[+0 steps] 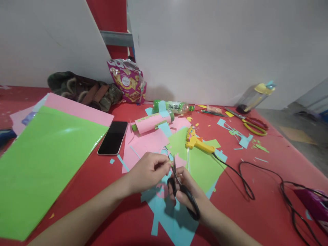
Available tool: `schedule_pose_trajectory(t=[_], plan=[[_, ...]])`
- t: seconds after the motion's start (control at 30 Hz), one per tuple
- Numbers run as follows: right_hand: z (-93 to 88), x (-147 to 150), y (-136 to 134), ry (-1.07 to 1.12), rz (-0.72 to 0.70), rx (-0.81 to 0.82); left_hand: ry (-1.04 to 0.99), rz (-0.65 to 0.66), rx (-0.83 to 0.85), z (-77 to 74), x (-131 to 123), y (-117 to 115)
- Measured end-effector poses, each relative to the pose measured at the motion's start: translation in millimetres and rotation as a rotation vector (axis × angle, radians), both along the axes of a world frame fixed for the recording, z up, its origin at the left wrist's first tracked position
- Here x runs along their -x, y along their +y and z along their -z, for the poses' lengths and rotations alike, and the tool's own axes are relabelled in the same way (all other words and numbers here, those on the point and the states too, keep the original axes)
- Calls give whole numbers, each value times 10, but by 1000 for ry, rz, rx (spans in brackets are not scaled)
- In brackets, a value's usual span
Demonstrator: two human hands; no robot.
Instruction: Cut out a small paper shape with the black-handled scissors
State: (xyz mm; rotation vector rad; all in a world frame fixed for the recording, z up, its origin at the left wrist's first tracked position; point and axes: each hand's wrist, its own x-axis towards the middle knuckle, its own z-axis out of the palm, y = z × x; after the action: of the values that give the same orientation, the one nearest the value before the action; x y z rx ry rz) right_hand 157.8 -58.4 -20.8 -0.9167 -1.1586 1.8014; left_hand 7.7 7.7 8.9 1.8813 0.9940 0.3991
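Over the red counter (243, 215), the person's two hands meet above a litter of cut paper. The left hand (148, 172) has its fingers pinched together on a small greenish scrap (171, 164), mostly hidden by the fingertips, so I can't make out its shape. The right hand (191, 186) has its fingers through and around the black scissors (183, 189), whose blades point away from the person and stand a little apart, right up at the scrap and the left fingertips.

Below the hands lies blue paper (174, 222), with green paper (198, 171) partly over it and pink paper (148, 143) just beyond. A yellow glue gun (203, 145) rests on the green paper, its cord (244, 184) looping off to the right. Behind the pink paper I see a pink-wrapped roll (153, 123) on its side, and past it a green bottle (173, 106), also lying down. To the left, a phone (112, 138) sits face up beside a large green sheet (51, 164). Farther right are scissors with red and yellow handles (253, 125), near a tilted tumbler (256, 97). A snack bag (126, 82) leans against the wall (217, 51).
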Motion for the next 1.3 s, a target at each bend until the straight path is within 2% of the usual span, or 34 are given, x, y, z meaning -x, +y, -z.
schedule_pose_trajectory(t=[0.6, 1.3], plan=[[87, 13, -4, 36, 15, -41, 12, 27, -42, -73, 35, 17], [97, 8, -18, 56, 5, -4, -32, 67, 107, -92, 105, 62]])
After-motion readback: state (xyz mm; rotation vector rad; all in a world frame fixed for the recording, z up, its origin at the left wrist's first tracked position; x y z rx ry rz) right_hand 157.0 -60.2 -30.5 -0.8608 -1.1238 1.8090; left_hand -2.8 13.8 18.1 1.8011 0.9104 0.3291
